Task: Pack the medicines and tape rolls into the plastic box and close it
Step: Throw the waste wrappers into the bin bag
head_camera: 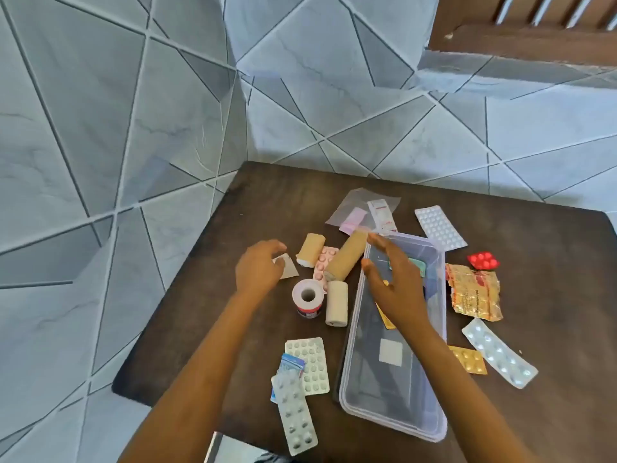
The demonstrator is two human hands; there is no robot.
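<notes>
Step in hand, by my reading: pick-up of the long tan roll [345, 257].

1. R hand [395, 285] hovers over the far half of the plastic box [352, 362]. Fingers are spread and straight, thumb apart, holding nothing.
2. The long tan roll lies on the table [200, 312] just L of those fingertips, outside the box, beside its far-L corner.
3. Long axis: diagonal, near-L to far-R. The far end sits next to the R fingertips.
4. R hand is nearer. The approach should prob. go sideways to the L, w/ fingers across the short axis.
5. L hand [258, 269] is at a small white sachet [289, 268], fingers curled down. Pinch or mere touch: cannot tell.
6. 3 more rolls lie between the 2 hands: short tan roll [310, 249], white tape roll [307, 297] on end, cream roll [336, 304].
7. The box is open, w/ a few strips inside.
</notes>
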